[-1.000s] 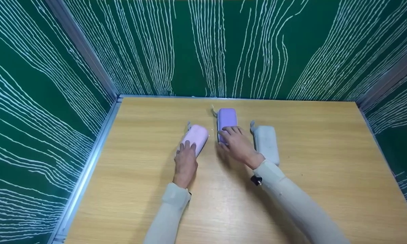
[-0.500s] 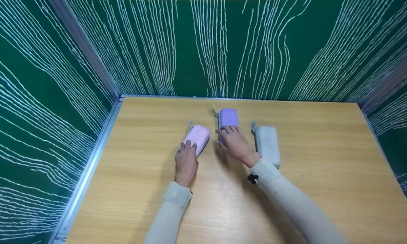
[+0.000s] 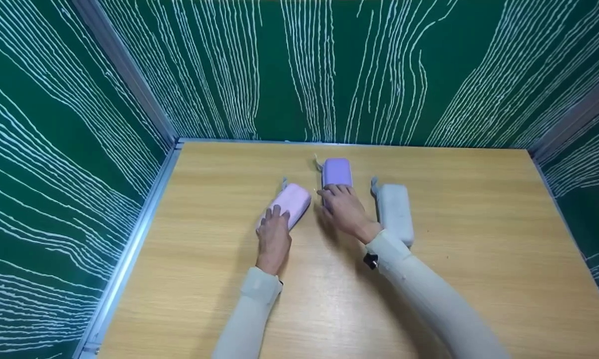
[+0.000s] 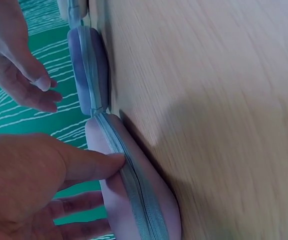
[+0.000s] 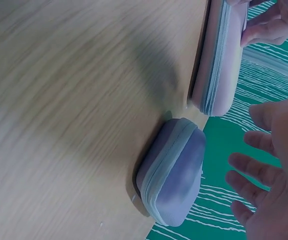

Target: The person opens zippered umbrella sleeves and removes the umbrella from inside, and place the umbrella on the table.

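Observation:
A pink zippered pencil case (image 3: 296,196) lies slantwise on the table, held by my left hand (image 3: 274,242). In the left wrist view the left thumb (image 4: 111,162) presses on its zipper side while the fingers reach over the top. Right of it a purple pencil case (image 3: 337,171) lies lengthwise, its near end hidden in the head view by my right hand (image 3: 348,213). From the right wrist view, that hand's loosely bent fingers (image 5: 254,167) stay apart from the purple case, with nothing in them. A pale grey pencil case (image 3: 395,212) lies farther right, beside the right wrist.
The wooden table (image 3: 479,224) meets a green wall (image 3: 274,75) with white wavy lines at the back. A metal strip (image 3: 134,239) runs along its left edge. Small straps stick out from the cases' far ends.
The pink case has turned slightly clockwise, its far end shifting right under my left hand. My right hand stays nearly still over the purple case; the purple and grey cases keep their places.

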Tool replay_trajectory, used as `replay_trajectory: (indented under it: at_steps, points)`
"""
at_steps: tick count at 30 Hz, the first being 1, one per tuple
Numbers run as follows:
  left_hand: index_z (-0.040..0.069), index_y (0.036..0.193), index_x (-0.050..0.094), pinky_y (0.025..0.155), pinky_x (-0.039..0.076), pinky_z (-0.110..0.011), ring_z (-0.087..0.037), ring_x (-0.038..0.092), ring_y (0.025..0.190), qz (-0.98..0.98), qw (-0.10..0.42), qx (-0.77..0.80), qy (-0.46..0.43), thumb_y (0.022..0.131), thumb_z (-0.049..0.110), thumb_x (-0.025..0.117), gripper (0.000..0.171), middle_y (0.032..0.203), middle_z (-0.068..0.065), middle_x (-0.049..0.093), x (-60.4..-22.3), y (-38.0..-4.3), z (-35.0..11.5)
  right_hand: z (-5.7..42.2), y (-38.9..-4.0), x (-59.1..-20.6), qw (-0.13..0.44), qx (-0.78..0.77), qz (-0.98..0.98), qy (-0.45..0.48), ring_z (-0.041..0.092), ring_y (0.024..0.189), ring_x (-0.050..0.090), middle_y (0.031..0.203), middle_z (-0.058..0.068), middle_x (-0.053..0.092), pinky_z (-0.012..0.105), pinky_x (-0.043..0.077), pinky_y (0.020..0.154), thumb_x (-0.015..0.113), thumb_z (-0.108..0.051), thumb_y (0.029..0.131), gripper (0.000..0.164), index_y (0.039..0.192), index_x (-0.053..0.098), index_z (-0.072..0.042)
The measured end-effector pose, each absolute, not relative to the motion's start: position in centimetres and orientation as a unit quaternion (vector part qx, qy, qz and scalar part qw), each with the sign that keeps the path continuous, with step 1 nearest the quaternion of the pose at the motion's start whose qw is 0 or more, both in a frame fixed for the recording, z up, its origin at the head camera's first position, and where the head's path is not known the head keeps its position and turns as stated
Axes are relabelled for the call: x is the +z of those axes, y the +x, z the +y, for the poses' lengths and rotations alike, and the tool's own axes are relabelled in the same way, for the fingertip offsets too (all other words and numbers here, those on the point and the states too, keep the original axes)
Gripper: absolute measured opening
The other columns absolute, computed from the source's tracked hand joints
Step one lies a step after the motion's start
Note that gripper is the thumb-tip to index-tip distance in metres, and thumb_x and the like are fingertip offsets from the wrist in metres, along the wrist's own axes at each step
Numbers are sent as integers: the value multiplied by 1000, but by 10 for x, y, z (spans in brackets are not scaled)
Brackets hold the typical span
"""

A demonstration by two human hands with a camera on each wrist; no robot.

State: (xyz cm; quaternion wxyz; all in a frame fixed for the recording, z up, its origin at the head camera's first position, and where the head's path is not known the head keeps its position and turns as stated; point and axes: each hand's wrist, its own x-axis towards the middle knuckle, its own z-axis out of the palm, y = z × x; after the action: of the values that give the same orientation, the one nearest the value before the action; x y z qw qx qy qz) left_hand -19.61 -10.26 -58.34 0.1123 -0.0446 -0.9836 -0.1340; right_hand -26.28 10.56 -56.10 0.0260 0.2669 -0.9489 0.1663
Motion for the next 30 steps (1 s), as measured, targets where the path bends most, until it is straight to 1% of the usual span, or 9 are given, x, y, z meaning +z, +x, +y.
replay_trajectory:
  at_steps: [2, 5, 10, 14, 20, 26, 30]
  points:
    - [8, 121, 77, 77, 62, -56, -38, 63, 122, -983, 111, -140, -46, 87, -7, 77, 37, 129, -14, 65, -583, -196, -103, 105, -264, -562, 28, 165, -949, 268, 40, 141, 50, 147, 19, 59, 60, 30, 124, 64, -22, 106, 44, 147, 59, -4]
    - [8, 122, 78, 82, 61, -58, -39, 61, 127, -982, 104, -153, -42, 90, -6, 74, 34, 136, -14, 64, -581, -196, -103, 105, -266, -562, 36, 163, -948, 273, 40, 139, 53, 145, 19, 61, 59, 33, 122, 65, -20, 105, 43, 145, 61, -4]
    - [7, 125, 77, 89, 59, -61, -44, 59, 133, -980, 88, -174, -37, 92, -6, 72, 35, 146, -16, 61, -579, -196, -103, 104, -270, -562, 42, 158, -947, 276, 40, 135, 55, 141, 19, 63, 58, 37, 120, 63, -19, 106, 40, 143, 63, -2]
    - [6, 126, 77, 91, 59, -62, -46, 58, 134, -980, 82, -178, -33, 92, -8, 72, 37, 147, -17, 62, -579, -196, -104, 103, -272, -563, 27, 158, -951, 264, 38, 137, 54, 143, 17, 62, 57, 36, 121, 61, -21, 107, 40, 144, 62, -5]
    - [6, 123, 78, 99, 54, -65, -46, 57, 137, -979, 84, -181, -33, 86, -14, 74, 43, 146, -16, 63, -580, -197, -107, 102, -276, -565, 40, 168, -944, 280, 41, 130, 57, 136, 20, 64, 58, 39, 116, 63, -16, 105, 37, 138, 65, 0]
    - [3, 127, 76, 107, 48, -66, -45, 52, 142, -974, 56, -219, -25, 90, -16, 68, 43, 150, -17, 60, -580, -197, -110, 101, -278, -564, 31, 161, -946, 279, 39, 131, 56, 137, 19, 64, 57, 39, 118, 62, -16, 106, 37, 140, 64, -1]
    - [2, 123, 76, 107, 50, -65, -45, 54, 140, -975, 56, -214, -32, 89, -17, 68, 40, 148, -17, 62, -580, -199, -113, 99, -280, -562, 16, 163, -948, 273, 38, 134, 55, 140, 18, 62, 56, 37, 120, 60, -18, 107, 38, 142, 63, -3]
